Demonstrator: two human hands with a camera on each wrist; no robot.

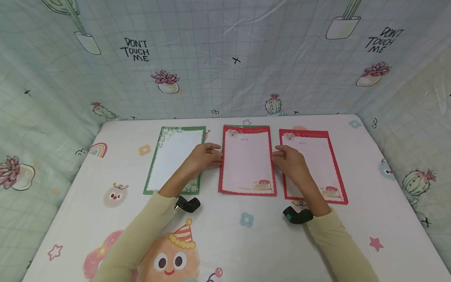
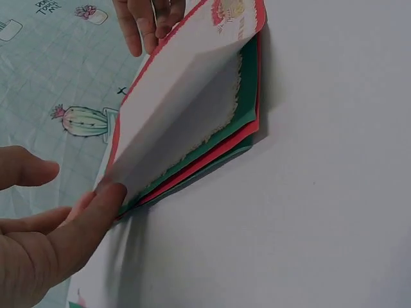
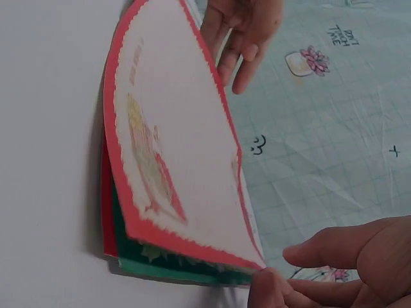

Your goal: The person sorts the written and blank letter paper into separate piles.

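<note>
A stack of bordered paper sheets (image 1: 247, 164) lies in the middle of the table, a red-bordered sheet on top. In the left wrist view, green sheets (image 2: 241, 122) and a red one show beneath the bowed top sheet. My left hand (image 1: 206, 158) touches the stack's left edge with its fingertips, one finger held apart. At the right edge, my right hand (image 1: 290, 160) touches the paper the same way, as the right wrist view shows fingertips (image 3: 264, 285) against the sheet's edge. Neither hand visibly curls round the paper.
A green-bordered sheet (image 1: 172, 156) lies left of the stack, partly under my left forearm. Another red-bordered sheet (image 1: 317, 164) lies at the right, partly covered by my right hand and wrist. A patterned cloth (image 1: 211, 58) hangs behind the table (image 1: 225, 243).
</note>
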